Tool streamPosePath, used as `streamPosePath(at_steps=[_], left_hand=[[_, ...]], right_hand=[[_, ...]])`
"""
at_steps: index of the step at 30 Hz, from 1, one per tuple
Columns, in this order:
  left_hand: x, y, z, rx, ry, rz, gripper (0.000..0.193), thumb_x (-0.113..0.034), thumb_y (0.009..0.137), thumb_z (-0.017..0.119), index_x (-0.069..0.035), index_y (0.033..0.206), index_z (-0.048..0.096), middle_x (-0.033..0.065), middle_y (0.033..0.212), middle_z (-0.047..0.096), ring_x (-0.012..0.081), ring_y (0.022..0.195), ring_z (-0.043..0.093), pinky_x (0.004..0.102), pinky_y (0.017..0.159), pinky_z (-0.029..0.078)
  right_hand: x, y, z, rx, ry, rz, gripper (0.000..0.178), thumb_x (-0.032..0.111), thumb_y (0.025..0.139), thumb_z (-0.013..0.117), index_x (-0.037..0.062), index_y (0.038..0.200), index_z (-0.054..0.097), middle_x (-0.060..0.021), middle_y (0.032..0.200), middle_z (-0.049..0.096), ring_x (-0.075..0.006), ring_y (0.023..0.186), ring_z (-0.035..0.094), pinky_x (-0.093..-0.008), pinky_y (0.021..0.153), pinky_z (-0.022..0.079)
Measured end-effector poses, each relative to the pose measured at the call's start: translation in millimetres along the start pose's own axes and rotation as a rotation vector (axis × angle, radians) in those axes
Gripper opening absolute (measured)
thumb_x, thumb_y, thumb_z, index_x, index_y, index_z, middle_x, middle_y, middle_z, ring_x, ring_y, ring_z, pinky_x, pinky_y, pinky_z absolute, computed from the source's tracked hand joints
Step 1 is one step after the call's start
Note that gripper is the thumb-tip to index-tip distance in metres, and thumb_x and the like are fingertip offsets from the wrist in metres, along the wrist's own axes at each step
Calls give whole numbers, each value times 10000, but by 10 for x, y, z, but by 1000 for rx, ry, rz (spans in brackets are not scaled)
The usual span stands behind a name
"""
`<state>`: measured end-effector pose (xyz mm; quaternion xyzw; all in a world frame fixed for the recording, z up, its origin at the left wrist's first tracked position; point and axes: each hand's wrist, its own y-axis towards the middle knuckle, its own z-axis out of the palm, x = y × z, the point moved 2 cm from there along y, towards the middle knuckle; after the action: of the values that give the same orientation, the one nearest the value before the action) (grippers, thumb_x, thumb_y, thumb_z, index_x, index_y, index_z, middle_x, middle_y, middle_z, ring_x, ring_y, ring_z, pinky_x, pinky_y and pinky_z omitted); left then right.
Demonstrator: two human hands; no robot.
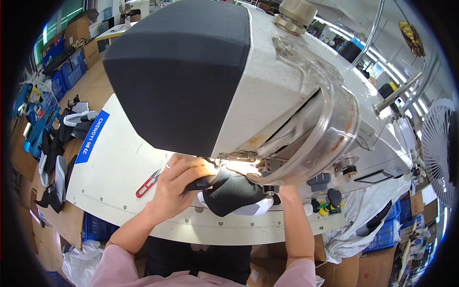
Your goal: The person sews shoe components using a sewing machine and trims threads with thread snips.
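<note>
A large sewing machine (282, 81) with a dark grey cover stands in front of me. Under its lit needle area lies a black and white piece, shaped like a shoe upper (234, 193), with its padded black part bulging toward me. My left hand (180, 179), a ring on one finger, pinches the piece's black edge left of the needle. Only the wrist and back edge of my right hand (288, 192) show, to the right of the piece; the machine hides its fingers. Red-handled thread snips (147, 184) lie on the white table (114, 158), left of my left hand.
Several similar black and white pieces (60, 160) are heaped left of the table. Small dark and yellow items (330, 205) sit by the machine's base at right. Beyond are blue crates (71, 71), plastic sheeting (354, 234) and a fan (437, 148).
</note>
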<state>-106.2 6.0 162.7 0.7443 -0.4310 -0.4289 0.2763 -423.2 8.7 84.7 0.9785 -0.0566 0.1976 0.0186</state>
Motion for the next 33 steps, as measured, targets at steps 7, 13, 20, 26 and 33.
streamPosePath(at_steps=[7, 13, 20, 26, 33], left_hand=[[-32, -34, -176, -134, 65, -186, 314, -96, 634, 848, -43, 916, 722, 55, 762, 551, 182, 644, 523, 301, 552, 405], [-24, -258, -361, -246, -166, -502, 105, -73, 808, 701, 13, 867, 689, 45, 686, 572, 106, 604, 521, 242, 555, 387], [58, -389, -485, -175, -498, -504, 354, -325, 867, 712, 22, 811, 669, 30, 687, 586, 92, 632, 478, 258, 571, 349], [173, -113, -966, 109, -79, -300, 243, -127, 654, 811, -18, 847, 711, 60, 678, 543, 162, 662, 521, 281, 584, 358], [600, 433, -814, -281, 678, 228, 328, 54, 575, 722, -5, 894, 671, 102, 898, 600, 291, 807, 587, 387, 676, 472]], right_hand=[[1106, -604, -228, -136, 594, -55, 297, 98, 748, 822, 4, 996, 690, -57, 1013, 692, -142, 946, 626, -313, 896, 491], [1652, -857, 174, 183, 1654, 300, 576, -38, 747, 711, -4, 1283, 501, -104, 1128, 632, -172, 1031, 619, -289, 946, 470], [2043, -987, 509, 284, 2325, 32, 437, -49, 792, 667, 5, 1188, 491, -117, 1128, 616, -152, 983, 628, -280, 865, 510], [1625, -895, 11, -143, 929, -361, 275, -7, 806, 701, 14, 1049, 574, -69, 1011, 618, -132, 887, 556, -257, 812, 449], [911, -491, -18, -359, 359, 138, 187, 79, 875, 595, -8, 1036, 634, -88, 952, 667, -173, 895, 617, -316, 783, 479]])
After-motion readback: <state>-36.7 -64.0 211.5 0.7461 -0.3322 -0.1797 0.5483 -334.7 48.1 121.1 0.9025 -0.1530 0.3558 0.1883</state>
